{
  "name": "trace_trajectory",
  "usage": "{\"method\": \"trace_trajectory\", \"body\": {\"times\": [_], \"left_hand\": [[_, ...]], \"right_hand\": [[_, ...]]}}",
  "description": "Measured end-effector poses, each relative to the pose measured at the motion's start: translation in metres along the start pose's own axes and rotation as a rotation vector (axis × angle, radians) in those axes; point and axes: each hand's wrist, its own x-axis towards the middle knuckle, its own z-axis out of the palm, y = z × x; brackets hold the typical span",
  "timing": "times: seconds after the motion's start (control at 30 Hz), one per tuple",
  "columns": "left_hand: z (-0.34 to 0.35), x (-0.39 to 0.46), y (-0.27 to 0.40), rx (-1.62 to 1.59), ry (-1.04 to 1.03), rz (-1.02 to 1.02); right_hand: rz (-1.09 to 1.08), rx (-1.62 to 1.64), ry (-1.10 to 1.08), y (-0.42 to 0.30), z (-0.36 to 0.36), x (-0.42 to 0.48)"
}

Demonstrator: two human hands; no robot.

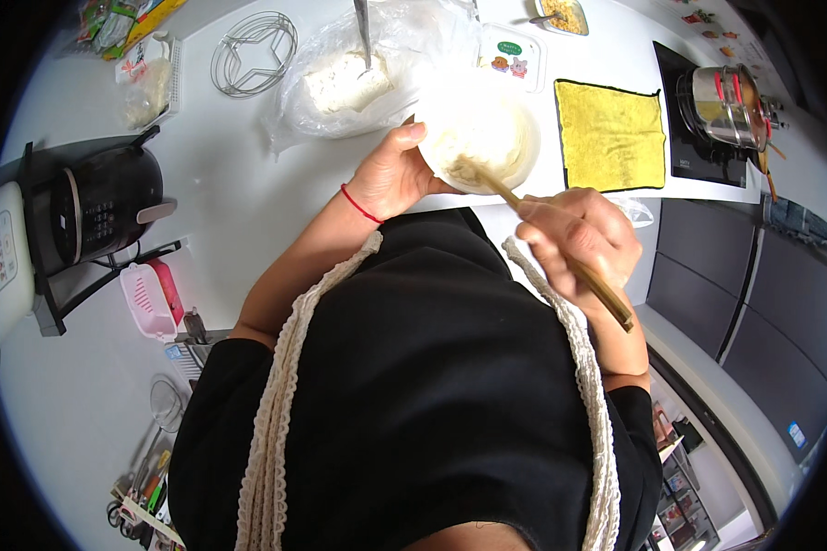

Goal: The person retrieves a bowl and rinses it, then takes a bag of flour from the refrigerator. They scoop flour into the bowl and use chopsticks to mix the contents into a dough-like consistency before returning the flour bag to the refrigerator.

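Observation:
A white bowl point(532, 155) stands near the counter's front edge, with a pale floury mixture point(499, 141) inside; glare washes out its far side. My left hand point(394, 169) grips the bowl's left side, thumb at the rim. In my right hand point(582, 237) are wooden chopsticks point(603, 296), slanting down so that their tips sit in a pale clump at the bowl's near side. Beyond my left hand lies an open clear plastic bag point(293, 113) of white flour point(348, 82), with a metal utensil handle point(363, 27) sticking up from it.
Right of the bowl lies a yellow cloth point(610, 138), then an induction cooktop point(706, 162) bearing a steel pot point(723, 107). A white tray point(534, 62), a dish of yellow crumbly food point(572, 17) and a wire rack point(227, 55) are farther back. A black appliance point(110, 200) stands left.

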Motion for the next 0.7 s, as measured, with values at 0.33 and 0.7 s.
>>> {"method": "trace_trajectory", "body": {"times": [0.33,0.7], "left_hand": [[0.003,0.002,-0.004,0.057,0.034,0.023],[0.003,0.003,-0.009,0.029,-0.004,-0.011]], "right_hand": [[-0.04,-0.061,0.081,0.005,0.003,-0.005],[-0.112,-0.022,0.179,0.025,0.016,-0.005]]}}
